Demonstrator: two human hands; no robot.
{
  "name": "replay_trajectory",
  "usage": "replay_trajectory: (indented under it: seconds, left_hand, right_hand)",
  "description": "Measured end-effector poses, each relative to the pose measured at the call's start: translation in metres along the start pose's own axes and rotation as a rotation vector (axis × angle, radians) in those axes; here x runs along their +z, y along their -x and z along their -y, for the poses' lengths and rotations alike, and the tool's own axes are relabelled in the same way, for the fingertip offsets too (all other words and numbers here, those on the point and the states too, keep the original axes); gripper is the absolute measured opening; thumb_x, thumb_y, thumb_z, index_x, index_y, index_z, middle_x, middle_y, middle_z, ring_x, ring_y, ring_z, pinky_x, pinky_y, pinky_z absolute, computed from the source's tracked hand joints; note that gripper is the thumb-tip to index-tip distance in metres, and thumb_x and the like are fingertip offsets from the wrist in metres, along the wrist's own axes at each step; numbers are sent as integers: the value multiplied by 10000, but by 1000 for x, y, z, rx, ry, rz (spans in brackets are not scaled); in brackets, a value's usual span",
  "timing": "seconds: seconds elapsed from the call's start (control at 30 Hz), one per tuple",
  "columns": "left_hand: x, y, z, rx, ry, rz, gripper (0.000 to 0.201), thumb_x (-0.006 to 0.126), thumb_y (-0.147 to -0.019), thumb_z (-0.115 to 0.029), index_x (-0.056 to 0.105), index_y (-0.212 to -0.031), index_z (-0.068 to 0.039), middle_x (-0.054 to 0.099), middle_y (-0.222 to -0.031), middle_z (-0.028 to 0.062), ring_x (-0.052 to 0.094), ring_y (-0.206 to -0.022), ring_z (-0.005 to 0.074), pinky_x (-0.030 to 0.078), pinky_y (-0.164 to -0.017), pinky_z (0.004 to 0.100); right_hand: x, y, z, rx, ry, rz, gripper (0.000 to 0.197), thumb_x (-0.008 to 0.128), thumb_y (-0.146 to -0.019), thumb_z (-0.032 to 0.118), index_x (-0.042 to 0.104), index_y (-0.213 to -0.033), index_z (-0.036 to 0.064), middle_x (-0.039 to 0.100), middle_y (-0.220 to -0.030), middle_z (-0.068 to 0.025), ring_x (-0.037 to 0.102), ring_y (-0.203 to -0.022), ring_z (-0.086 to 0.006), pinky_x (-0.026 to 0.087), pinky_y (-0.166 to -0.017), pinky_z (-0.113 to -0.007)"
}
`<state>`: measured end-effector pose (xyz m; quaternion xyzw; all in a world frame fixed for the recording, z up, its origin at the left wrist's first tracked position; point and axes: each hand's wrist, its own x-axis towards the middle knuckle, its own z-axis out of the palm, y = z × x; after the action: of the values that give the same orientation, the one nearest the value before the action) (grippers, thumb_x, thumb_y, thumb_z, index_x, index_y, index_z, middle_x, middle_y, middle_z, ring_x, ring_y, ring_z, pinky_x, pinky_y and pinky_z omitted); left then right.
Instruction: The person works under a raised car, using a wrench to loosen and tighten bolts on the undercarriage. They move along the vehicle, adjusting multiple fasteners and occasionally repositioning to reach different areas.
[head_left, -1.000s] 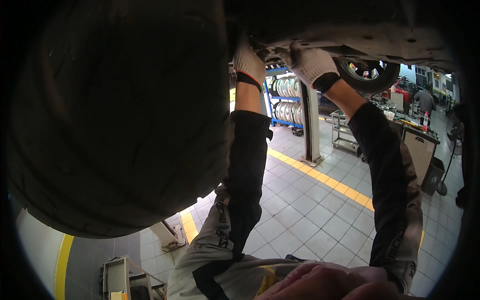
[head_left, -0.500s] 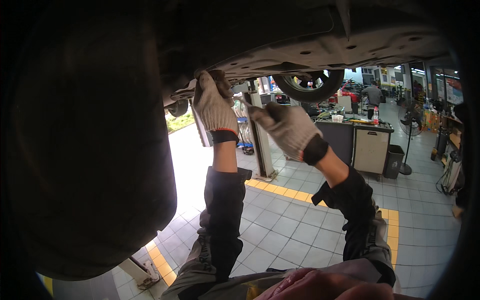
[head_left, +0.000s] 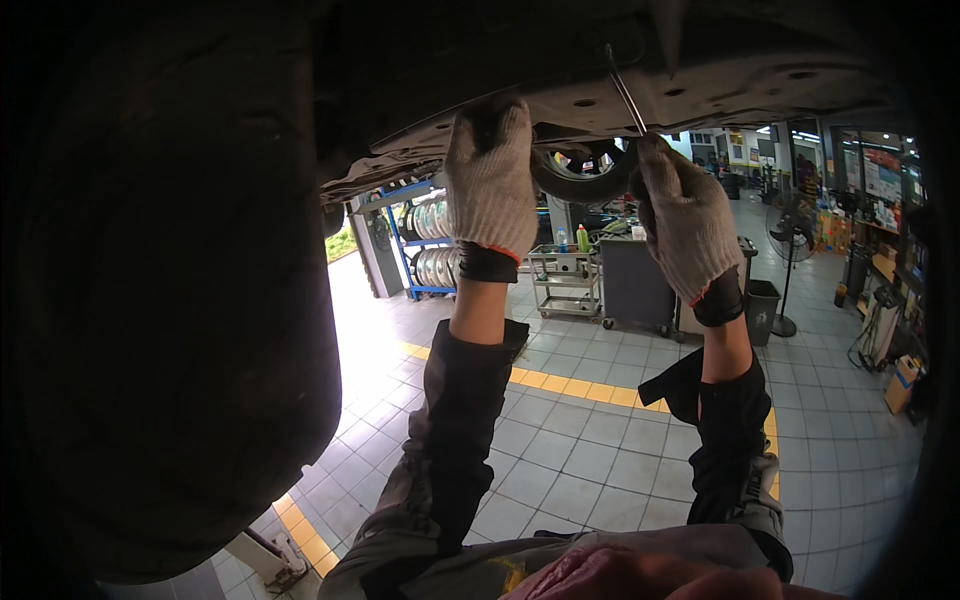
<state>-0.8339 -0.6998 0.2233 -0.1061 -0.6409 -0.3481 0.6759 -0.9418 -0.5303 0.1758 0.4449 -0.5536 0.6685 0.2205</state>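
Note:
Overhead hangs the dark underside of a raised car. My left hand, in a grey-white knitted glove, is lifted up to its lower edge. Its fingers are curled, and what they hold, if anything, is lost in shadow. Farther right, my right hand, gloved the same way, grips a slim metal tool with a shiny shaft. The shaft slants up and left, its tip close to the underside panel; whether it touches cannot be made out. The tool's lower end is hidden in the glove.
A large dark tyre fills the left side, close to my left arm. Behind my hands are another car wheel, a metal cart, a grey cabinet, a blue rack of wheels and a standing fan.
Both hands have moved up and to the right across the view. The right hand has swung farther out, and its tool now shows plainly against the underside. The background has shifted.

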Motion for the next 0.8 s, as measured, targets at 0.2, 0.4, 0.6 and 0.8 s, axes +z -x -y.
replay_trajectory:
  seconds: [0.2, 0.4, 0.6, 0.8]
  left_hand:
    - [12, -9, -2, 58, 168, 26, 326, 694, -1069, -280, 676, -1252, -11, 715, -1082, 102, 699, -1001, 189, 584, -907, 387]
    - [17, -23, -16, 405, -274, -87, 241, 630, -1093, -229, 681, -1212, -27, 720, -1058, 109, 708, -937, 215, 599, -863, 403]
    - [39, -42, -17, 553, -358, -100, 302, 624, -1083, -287, 680, -1215, -21, 711, -1105, 157, 718, -955, 287, 620, -844, 421]
    - [59, -47, -8, 701, -542, -290, 314, 645, -1050, -313, 667, -1162, -20, 694, -1080, 182, 730, -932, 344, 644, -762, 471]
  right_hand:
    - [-3, -6, 8, 38, 69, 38, 678, 531, -1123, 569, 694, -1337, -53, 728, -883, -144, 655, -789, -172, 549, -728, -346]
    - [-14, -9, 24, 64, 138, 99, 603, 502, -1137, 561, 674, -1073, -13, 551, -715, -17, 509, -615, -103, 430, -571, -275]
    - [-32, -24, 18, -463, 603, 107, 395, 535, -1152, 396, 640, -1158, 15, 505, -645, 0, 533, -527, -107, 451, -454, -295]
    - [-58, -55, -1, -894, 1091, 129, 250, 586, -1103, 153, 590, -1319, 27, 666, -780, -126, 703, -648, -257, 627, -568, -337]
